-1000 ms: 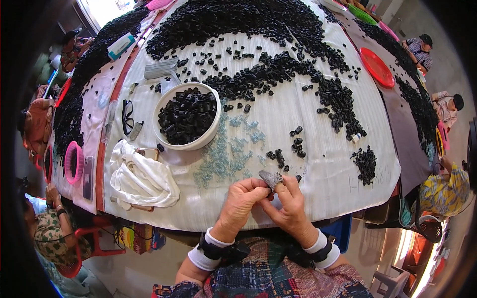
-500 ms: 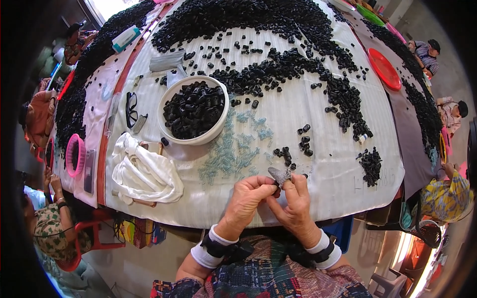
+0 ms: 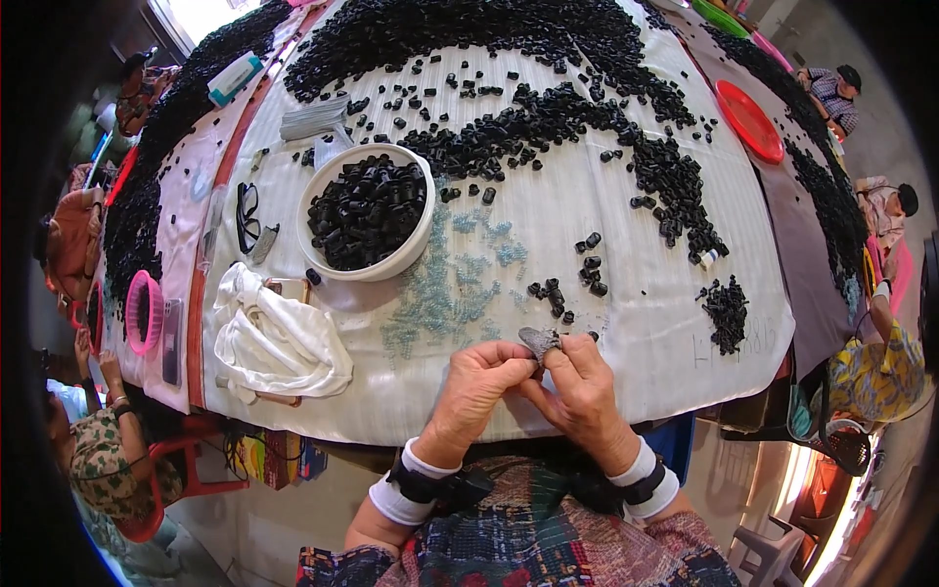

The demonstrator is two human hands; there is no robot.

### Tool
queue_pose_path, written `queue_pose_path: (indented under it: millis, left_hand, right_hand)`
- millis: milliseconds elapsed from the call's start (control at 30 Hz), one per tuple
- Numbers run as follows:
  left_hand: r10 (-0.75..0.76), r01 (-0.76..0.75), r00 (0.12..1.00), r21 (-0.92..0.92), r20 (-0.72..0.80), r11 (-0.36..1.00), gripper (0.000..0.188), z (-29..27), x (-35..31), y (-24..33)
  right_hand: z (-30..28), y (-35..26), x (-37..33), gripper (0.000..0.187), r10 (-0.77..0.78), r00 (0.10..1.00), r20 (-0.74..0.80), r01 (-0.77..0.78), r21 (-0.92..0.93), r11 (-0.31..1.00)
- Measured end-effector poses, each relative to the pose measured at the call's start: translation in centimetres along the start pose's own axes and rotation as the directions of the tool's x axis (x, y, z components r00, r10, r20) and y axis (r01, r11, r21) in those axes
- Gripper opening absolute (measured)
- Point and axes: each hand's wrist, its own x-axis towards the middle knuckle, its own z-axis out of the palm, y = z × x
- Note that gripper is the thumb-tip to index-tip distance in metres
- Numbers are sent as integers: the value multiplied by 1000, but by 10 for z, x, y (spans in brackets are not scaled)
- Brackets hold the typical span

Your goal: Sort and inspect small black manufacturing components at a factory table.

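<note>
Near the front edge of the table, my left hand (image 3: 474, 391) and my right hand (image 3: 582, 391) meet with bent fingers. A small dark piece, apparently a black plastic part (image 3: 539, 371), shows between the fingertips, pinched by my left hand. My right hand is closed against it, but what its own fingers grip is hidden. Grey cloth (image 3: 538, 339) covers a fingertip that seems to belong to my right hand. Just beyond lie several loose black parts (image 3: 554, 293). Pale bluish small springs or rings (image 3: 440, 293) are scattered left of them.
A white bowl (image 3: 421, 230) heaped with black parts stands left of centre. Beside it are a white cloth (image 3: 279, 338) and eyeglasses (image 3: 246, 217). Smaller black bits (image 3: 724, 313) lie in a pile at right. A red tray (image 3: 749, 121) is farther off. Other people sit along both sides.
The view has shifted slightly, so things on the table sit a little farther left. My hands stay together, with fingers slightly rearranged; the grey-covered fingertip has tilted more upright.
</note>
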Motion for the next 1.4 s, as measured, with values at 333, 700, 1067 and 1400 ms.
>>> queue_pose_path:
  millis: [333,700,1067,1400]
  left_hand:
    - [-6,6,1000,22,1,1000,15,1,-2,0]
    - [-36,33,999,95,30,995,11,-1,0,3]
    - [-7,9,998,-27,65,1000,14,-1,5,-1]
    - [19,-18,996,-11,86,1000,13,-7,6,-7]
  right_hand:
    - [7,1,-8,30,60,998,-29,-59,57,997]
    - [4,12,-8,31,15,1000,-18,-14,55,998]
    - [9,12,-5,28,55,995,-80,-48,87,995]
    - [14,10,-14,28,56,993,-102,-54,22,998]
